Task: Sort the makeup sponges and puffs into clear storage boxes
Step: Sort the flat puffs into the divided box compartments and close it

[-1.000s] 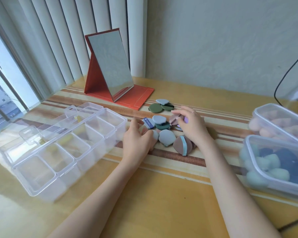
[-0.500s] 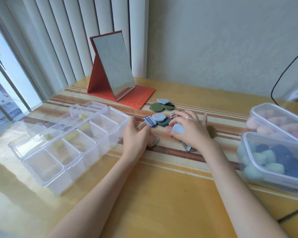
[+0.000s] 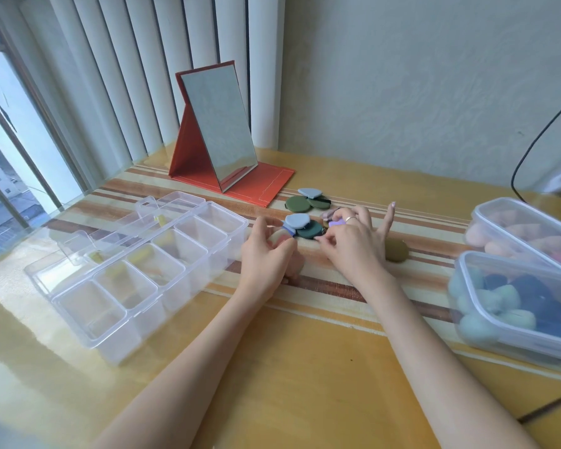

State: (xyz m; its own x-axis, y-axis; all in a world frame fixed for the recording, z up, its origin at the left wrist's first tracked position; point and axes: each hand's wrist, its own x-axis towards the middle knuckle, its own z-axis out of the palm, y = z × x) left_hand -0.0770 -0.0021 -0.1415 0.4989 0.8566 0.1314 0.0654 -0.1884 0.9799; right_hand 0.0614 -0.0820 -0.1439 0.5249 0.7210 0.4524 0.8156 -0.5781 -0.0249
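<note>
Flat makeup puffs lie in a loose pile on the striped mat: a grey-blue puff (image 3: 297,220) on a dark green puff (image 3: 308,232), and farther back an olive round puff (image 3: 296,204) with another blue puff (image 3: 308,192). My left hand (image 3: 268,257) grips a beige puff (image 3: 278,239) at the pile's left edge. My right hand (image 3: 353,244) is curled over the pile's right side, its fingers around a purple puff (image 3: 336,223) and its little finger sticking out. An olive puff (image 3: 396,250) lies just right of that hand. Left of the pile stands the clear divided box (image 3: 120,348), lid open.
Two clear tubs stand at the right: the nearer tub (image 3: 512,335) holds blue and green sponges, the farther tub (image 3: 486,210) holds pink and orange ones. A red folding mirror (image 3: 217,131) stands at the back. A black cable (image 3: 531,150) hangs at the far right.
My right hand has moved off the light-blue puff it held and now curls over the purple one. My left hand stays at the beige puff. The view has shifted slightly.
</note>
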